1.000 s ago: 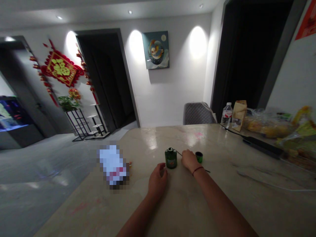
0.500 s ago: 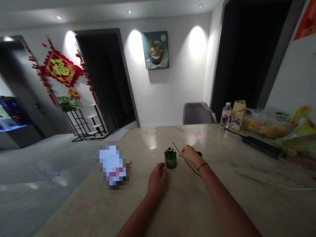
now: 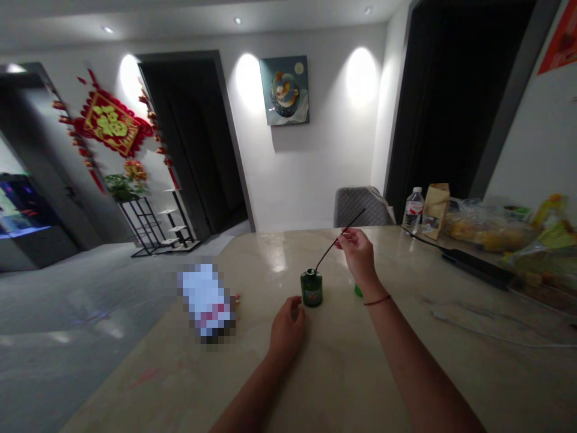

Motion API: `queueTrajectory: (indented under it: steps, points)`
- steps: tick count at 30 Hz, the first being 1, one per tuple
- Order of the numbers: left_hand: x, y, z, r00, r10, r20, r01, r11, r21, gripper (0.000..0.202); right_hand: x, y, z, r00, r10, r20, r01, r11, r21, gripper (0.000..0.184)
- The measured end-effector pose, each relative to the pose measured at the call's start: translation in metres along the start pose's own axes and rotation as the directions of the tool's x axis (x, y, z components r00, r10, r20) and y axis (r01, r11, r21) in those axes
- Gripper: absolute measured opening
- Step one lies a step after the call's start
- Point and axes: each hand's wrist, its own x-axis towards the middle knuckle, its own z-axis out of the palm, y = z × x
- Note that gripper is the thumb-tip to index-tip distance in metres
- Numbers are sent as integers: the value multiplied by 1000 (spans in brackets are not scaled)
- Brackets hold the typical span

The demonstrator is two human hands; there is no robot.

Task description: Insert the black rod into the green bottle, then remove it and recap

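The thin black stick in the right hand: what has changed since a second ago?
The right hand has risen, tilting the thin black stick so that it now slants up to the right, its lower end at the mouth of the squat, dark green bottle; whether it is inside is unclear. Nothing was visibly let go. The bottle and the left hand beside it stayed put.

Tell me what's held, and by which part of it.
The right hand pinches a thin black stick around its middle. The left hand, beside the green bottle, holds nothing.
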Motion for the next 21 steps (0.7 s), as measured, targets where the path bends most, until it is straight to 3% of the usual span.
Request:
queueTrajectory:
  steps: [4, 8, 13, 17, 21]
  points:
    - [0, -1, 0, 1000, 5, 0, -5, 1000, -14, 26, -3, -1, 2, 989, -131, -72, 128, 991, -46, 21]
    - [0, 0, 0, 1000, -15, 1, 15, 1000, -23, 26, -7, 0, 5, 986, -160, -41, 152, 976, -155, 21]
    - [0, 1, 0, 1000, 0, 3, 0, 1000, -13, 29, -16, -1, 12, 977, -148, 156, 183, 952, -243, 19]
    - [-1, 2, -1, 1000, -7, 4, 7, 1000, -17, 31, -25, 3, 19, 916, -94, 391, 244, 902, -356, 25]
    - [0, 0, -1, 1000, -3, 5, 3, 1000, -21, 33, -33, 11, 23, 863, -23, 505, 303, 824, -480, 31]
